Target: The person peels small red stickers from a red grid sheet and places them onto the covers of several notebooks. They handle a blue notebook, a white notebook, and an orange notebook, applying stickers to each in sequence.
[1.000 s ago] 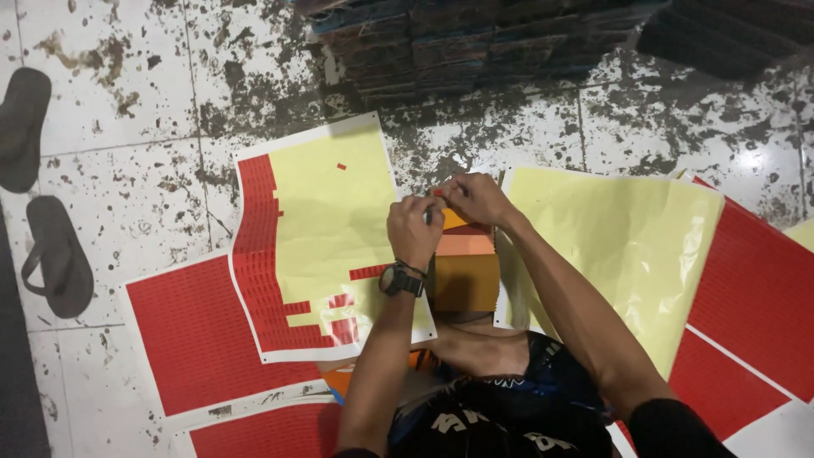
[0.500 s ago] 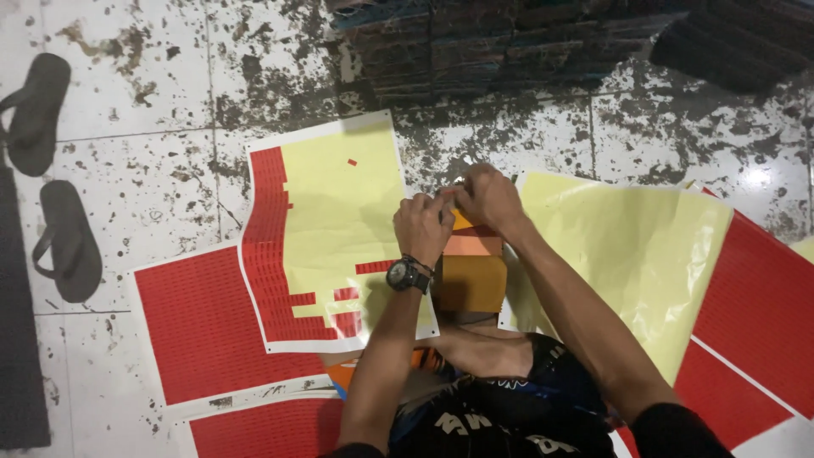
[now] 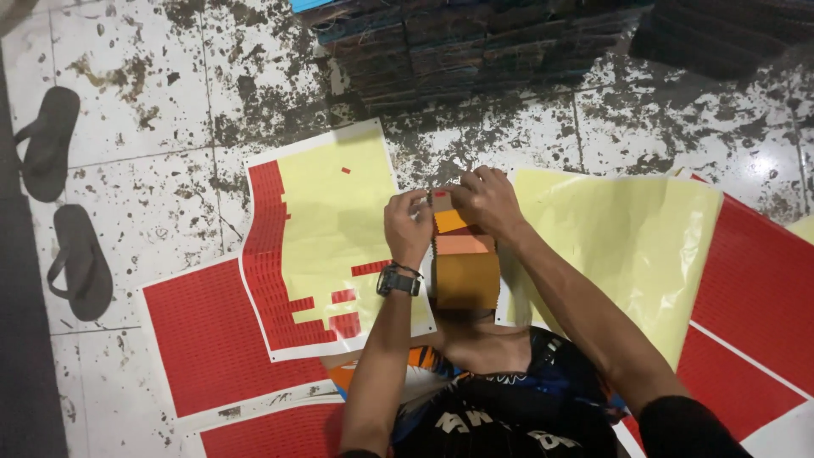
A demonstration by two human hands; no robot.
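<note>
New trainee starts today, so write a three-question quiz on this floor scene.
1. True or false: both hands, left hand and right hand, meet at the top of the orange stack of cards.
2. What does the left wrist wear? A) wristwatch B) glove C) nothing
3. Fill in: two dark ___ lie on the tiled floor at far left.

Key:
1. True.
2. A, a black wristwatch.
3. Sandals. The partly peeled red sticker sheet lies between them and the hands.
</note>
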